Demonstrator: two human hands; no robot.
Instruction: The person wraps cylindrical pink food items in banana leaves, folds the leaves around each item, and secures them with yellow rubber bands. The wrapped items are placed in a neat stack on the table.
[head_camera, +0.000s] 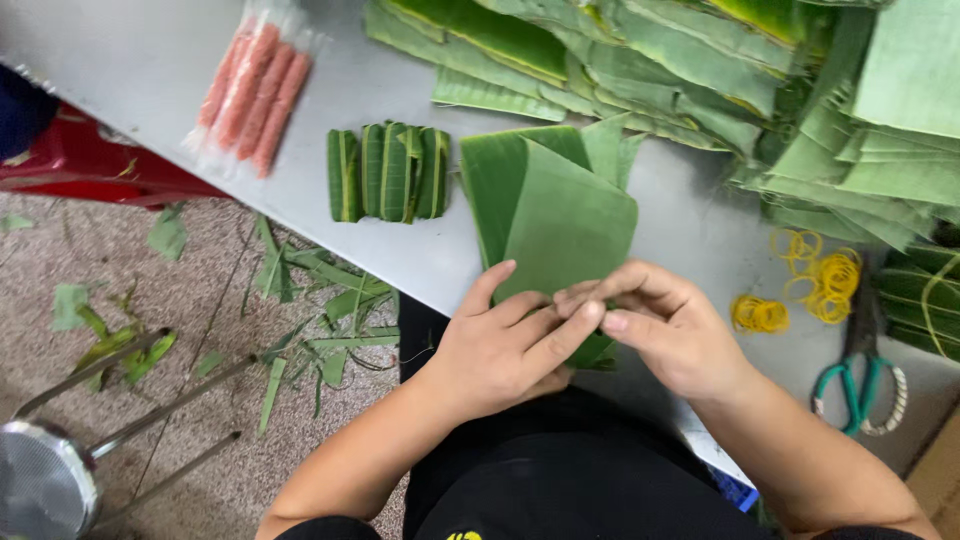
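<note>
Two hands, left hand (500, 345) and right hand (660, 325), pinch a smooth, matte green banana leaf piece (560, 225) (folded, flat, ribbed) at the grey table (400, 255) edge; yellow rubber bands (815, 280) and teal-handled scissors (860, 370) lie right.

sausage packet (255, 90) | folded leaf bundles (388, 172) | rubber bands (820, 280) | scissors (860, 385) | stool (50, 480)

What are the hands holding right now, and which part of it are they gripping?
Both hands hold a folded green leaf piece by its near, lower end. The left hand pinches it from the left, the right hand from the right, fingertips meeting at the middle.
</note>
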